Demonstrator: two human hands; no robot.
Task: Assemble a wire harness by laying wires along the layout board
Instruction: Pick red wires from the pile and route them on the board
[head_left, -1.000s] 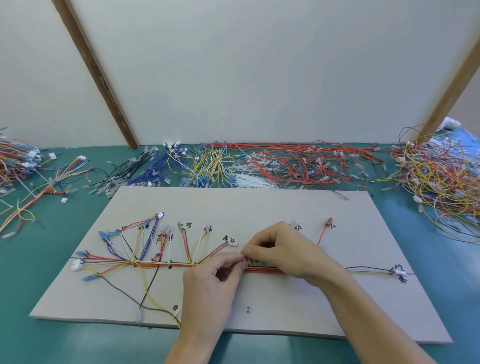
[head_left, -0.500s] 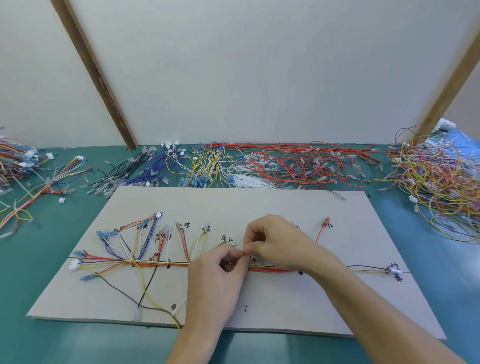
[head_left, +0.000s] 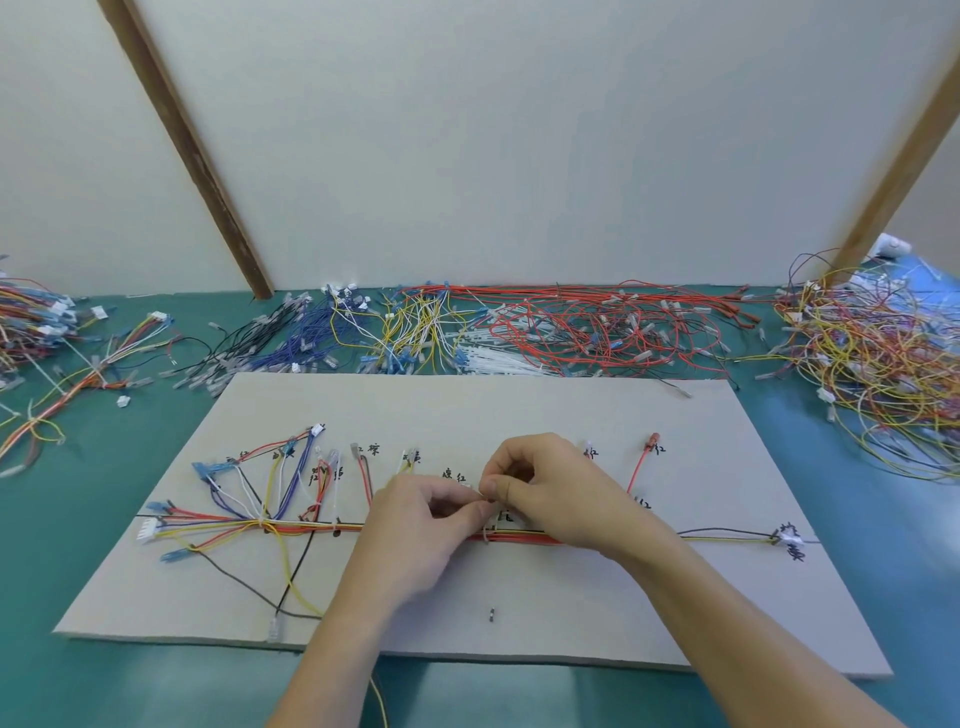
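Both hands, left hand and right hand, pinch a white tie (barely visible) over the red trunk wires; best cinch squarely, keeping wires flat on the layout board.

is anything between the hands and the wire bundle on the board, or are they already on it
Nothing visible stands between them. The left hand and right hand meet fingertip to fingertip right over the wire bundle on the layout board, pinching something small and pale there; what it is cannot be told. The loose wire piles lie behind the board.
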